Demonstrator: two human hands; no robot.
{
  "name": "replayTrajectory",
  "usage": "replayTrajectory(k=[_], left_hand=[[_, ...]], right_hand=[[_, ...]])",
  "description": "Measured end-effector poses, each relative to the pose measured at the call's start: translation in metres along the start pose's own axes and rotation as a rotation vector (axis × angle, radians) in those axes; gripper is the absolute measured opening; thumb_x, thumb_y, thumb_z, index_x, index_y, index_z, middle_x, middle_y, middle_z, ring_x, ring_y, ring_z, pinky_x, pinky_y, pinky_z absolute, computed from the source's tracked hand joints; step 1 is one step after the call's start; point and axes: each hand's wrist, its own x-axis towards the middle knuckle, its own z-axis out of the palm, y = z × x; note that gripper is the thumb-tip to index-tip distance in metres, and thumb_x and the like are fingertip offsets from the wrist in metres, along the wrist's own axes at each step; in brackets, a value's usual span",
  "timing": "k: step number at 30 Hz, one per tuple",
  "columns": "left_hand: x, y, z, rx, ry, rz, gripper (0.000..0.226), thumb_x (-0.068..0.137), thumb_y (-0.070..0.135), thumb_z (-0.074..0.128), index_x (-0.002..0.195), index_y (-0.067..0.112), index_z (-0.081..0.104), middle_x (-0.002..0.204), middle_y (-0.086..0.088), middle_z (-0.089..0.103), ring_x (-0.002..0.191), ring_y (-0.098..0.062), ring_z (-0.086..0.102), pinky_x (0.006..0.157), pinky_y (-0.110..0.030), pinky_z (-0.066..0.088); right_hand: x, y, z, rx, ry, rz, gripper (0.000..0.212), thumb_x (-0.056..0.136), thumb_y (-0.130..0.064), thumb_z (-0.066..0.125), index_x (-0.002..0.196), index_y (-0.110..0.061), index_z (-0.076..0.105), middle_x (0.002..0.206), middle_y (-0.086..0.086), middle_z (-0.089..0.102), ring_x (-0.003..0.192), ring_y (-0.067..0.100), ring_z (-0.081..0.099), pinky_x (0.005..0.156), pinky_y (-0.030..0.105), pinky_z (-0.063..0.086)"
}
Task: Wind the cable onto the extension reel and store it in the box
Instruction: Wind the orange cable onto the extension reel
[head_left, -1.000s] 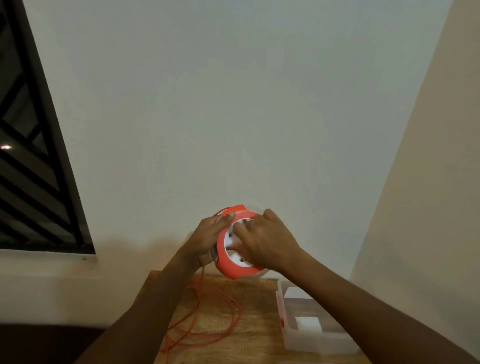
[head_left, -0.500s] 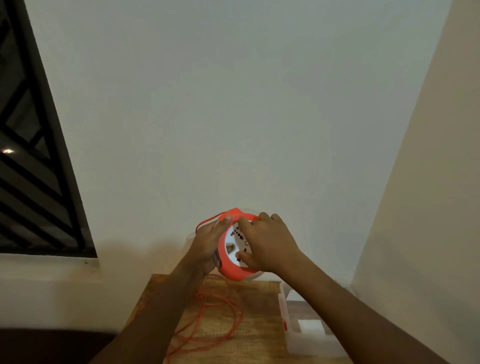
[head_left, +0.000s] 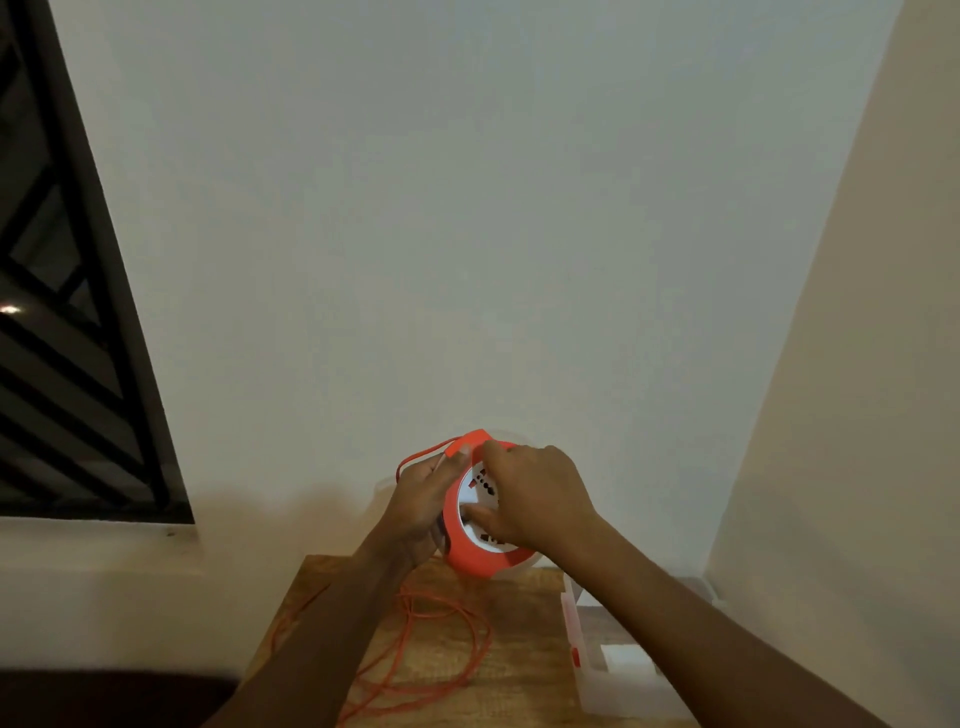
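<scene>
Both hands sit up above the bench (head_left: 524, 644), the left hand (head_left: 421, 506) and right hand (head_left: 540, 501) closing in the extension reel (head_left: 470, 558) from either side. Beneath them, loose orange cable (head_left: 441, 654) sprawls in loops over the middle of the bench, right across any low path. At the right edge the clear plastic box (head_left: 618, 691) stands open, the right forearm crossing above it. Bare wood shows between cable and box. Behind, the wall (head_left: 467, 234) stands close; on the right a side wall (head_left: 857, 415) hems in the box.
</scene>
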Motion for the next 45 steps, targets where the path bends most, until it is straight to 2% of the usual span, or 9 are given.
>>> replayTrajectory(k=[3, 6, 10, 15, 20, 28, 34, 40, 45], left_hand=[[0.001, 0.005, 0.004, -0.051, -0.019, 0.01, 0.036, 0.098, 0.036, 0.057, 0.12, 0.009, 0.069, 0.106, -0.016, 0.078, 0.088, -0.034, 0.078, 0.069, -0.042, 0.064], [0.004, 0.016, 0.009, -0.077, 0.026, 0.05, 0.044, 0.09, 0.044, 0.063, 0.12, 0.013, 0.069, 0.11, -0.015, 0.078, 0.097, -0.036, 0.076, 0.086, -0.05, 0.062], [0.009, 0.018, 0.017, -0.019, 0.07, 0.079, 0.032, 0.094, 0.043, 0.062, 0.114, 0.02, 0.071, 0.105, -0.006, 0.08, 0.095, -0.033, 0.077, 0.084, -0.046, 0.063], [0.01, 0.015, 0.013, -0.028, 0.053, 0.045, 0.028, 0.098, 0.04, 0.058, 0.111, 0.02, 0.071, 0.105, -0.008, 0.08, 0.094, -0.033, 0.076, 0.078, -0.041, 0.064], [0.01, 0.022, 0.003, -0.012, -0.011, 0.046, 0.038, 0.094, 0.042, 0.06, 0.12, 0.015, 0.069, 0.113, -0.012, 0.077, 0.102, -0.036, 0.074, 0.087, -0.046, 0.062], [0.009, 0.013, -0.001, 0.07, 0.01, 0.044, 0.036, 0.096, 0.042, 0.058, 0.118, 0.016, 0.069, 0.109, -0.011, 0.077, 0.098, -0.035, 0.074, 0.078, -0.038, 0.064], [0.007, 0.016, 0.002, 0.07, 0.019, 0.067, 0.035, 0.094, 0.044, 0.056, 0.116, 0.021, 0.069, 0.107, -0.004, 0.079, 0.096, -0.029, 0.076, 0.075, -0.035, 0.064], [0.006, 0.016, 0.014, 0.087, 0.059, 0.08, 0.038, 0.089, 0.05, 0.065, 0.116, 0.023, 0.07, 0.107, -0.003, 0.08, 0.094, -0.028, 0.077, 0.088, -0.048, 0.062], [0.005, 0.01, 0.023, 0.148, 0.11, 0.099, 0.039, 0.084, 0.056, 0.066, 0.112, 0.029, 0.069, 0.106, 0.001, 0.079, 0.092, -0.025, 0.077, 0.086, -0.045, 0.063]], right_hand=[[0.007, 0.004, -0.006, -0.041, 0.054, 0.044, 0.062, 0.084, -0.067, 0.049, 0.124, -0.02, 0.048, 0.101, 0.0, 0.07, 0.082, 0.021, 0.067, 0.073, 0.032, 0.048], [0.015, 0.017, -0.017, 0.033, 0.112, 0.311, 0.052, 0.085, -0.069, 0.041, 0.102, -0.021, 0.05, 0.086, 0.0, 0.068, 0.064, 0.018, 0.058, 0.057, 0.027, 0.043], [0.014, 0.016, -0.013, 0.07, 0.101, 0.362, 0.043, 0.094, -0.053, 0.038, 0.113, -0.017, 0.055, 0.092, 0.0, 0.068, 0.07, 0.016, 0.061, 0.061, 0.027, 0.048], [0.003, 0.023, -0.016, 0.105, 0.146, 0.013, 0.027, 0.087, -0.035, 0.059, 0.106, -0.017, 0.061, 0.094, 0.001, 0.072, 0.071, 0.018, 0.061, 0.063, 0.026, 0.045], [-0.006, 0.025, -0.008, -0.064, 0.035, -0.302, 0.057, 0.065, -0.039, 0.08, 0.116, -0.022, 0.06, 0.123, 0.002, 0.062, 0.105, 0.025, 0.059, 0.081, 0.039, 0.055], [-0.004, 0.012, -0.001, -0.005, 0.022, -0.226, 0.062, 0.069, -0.047, 0.077, 0.12, -0.018, 0.056, 0.119, 0.003, 0.066, 0.105, 0.027, 0.06, 0.086, 0.041, 0.053], [-0.001, -0.002, 0.009, -0.198, 0.115, -0.137, 0.071, 0.056, -0.047, 0.085, 0.114, -0.013, 0.061, 0.095, 0.008, 0.074, 0.083, 0.031, 0.069, 0.073, 0.044, 0.056], [0.013, 0.011, 0.003, -0.154, 0.175, 0.159, 0.04, 0.085, -0.048, 0.053, 0.102, -0.013, 0.059, 0.059, -0.001, 0.064, 0.049, 0.021, 0.061, 0.06, 0.032, 0.048], [0.009, 0.021, 0.001, 0.081, -0.003, 0.357, 0.043, 0.095, -0.051, 0.04, 0.119, -0.016, 0.047, 0.097, -0.002, 0.069, 0.078, 0.017, 0.066, 0.067, 0.026, 0.051]])
